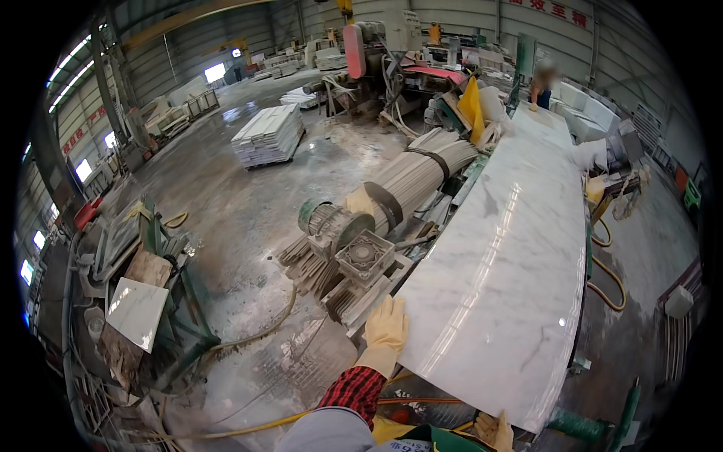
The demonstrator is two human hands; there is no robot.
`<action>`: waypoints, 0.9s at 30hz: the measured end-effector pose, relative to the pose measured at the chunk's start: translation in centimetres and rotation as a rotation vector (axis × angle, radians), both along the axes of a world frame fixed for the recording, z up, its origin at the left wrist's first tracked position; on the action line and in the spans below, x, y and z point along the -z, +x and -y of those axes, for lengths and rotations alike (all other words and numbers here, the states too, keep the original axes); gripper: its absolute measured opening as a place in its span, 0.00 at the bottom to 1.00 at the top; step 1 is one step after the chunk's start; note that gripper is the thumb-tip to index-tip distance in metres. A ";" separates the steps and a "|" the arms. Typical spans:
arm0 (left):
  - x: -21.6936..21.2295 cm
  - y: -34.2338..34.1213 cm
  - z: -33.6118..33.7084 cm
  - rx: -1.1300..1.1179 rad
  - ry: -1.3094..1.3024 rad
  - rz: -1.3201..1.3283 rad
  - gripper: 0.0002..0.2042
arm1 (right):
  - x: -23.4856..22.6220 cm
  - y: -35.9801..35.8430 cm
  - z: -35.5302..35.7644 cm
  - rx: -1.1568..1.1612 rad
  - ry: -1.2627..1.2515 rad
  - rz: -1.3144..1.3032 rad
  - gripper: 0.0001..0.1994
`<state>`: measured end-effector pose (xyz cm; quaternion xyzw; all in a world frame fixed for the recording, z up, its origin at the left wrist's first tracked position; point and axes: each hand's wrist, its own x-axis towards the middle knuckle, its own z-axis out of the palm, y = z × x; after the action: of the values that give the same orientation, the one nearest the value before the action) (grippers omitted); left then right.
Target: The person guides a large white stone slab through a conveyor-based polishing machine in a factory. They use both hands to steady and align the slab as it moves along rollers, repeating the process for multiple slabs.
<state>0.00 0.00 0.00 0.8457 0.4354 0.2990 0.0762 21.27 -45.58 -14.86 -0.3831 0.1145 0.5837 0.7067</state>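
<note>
A long white marble slab [482, 279] with grey veins stretches from close in front of me toward the far right. My left hand [385, 331], in a pale yellow rubber glove, is closed on the slab's near left corner, fingers along the edge. At the slab's near edge, low in the picture, my right hand [493, 432] wears a similar glove and is closed at the rim. Part of it is hidden, so its fingers show only partly. A person [541, 84] stands at the slab's far end, with one hand on or beside it.
Left of the slab stands a dusty motor [331, 226] with a gearbox and a bundled strip-like roll. A pallet of stacked stone pieces [269, 134] sits on the wet floor. Yellow hoses [608, 286] hang at the right; a rack with a white tile [137, 313] stands left.
</note>
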 end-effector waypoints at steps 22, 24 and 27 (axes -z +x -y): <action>-0.7 -0.4 0.8 0.025 -0.050 -0.002 0.22 | -2.5 -3.0 -1.8 0.013 -0.178 0.137 0.44; -0.4 -1.0 0.6 0.020 -0.039 0.001 0.22 | -2.8 -3.0 -2.5 0.016 -0.207 0.211 0.38; -0.3 -1.2 0.7 0.018 -0.021 0.003 0.21 | -5.9 -4.1 -3.7 0.044 -0.315 0.296 0.33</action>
<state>-1.16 -0.67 0.34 0.8483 0.4308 0.2950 0.0882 17.18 -41.84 -8.98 -0.5676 0.1076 0.4806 0.6597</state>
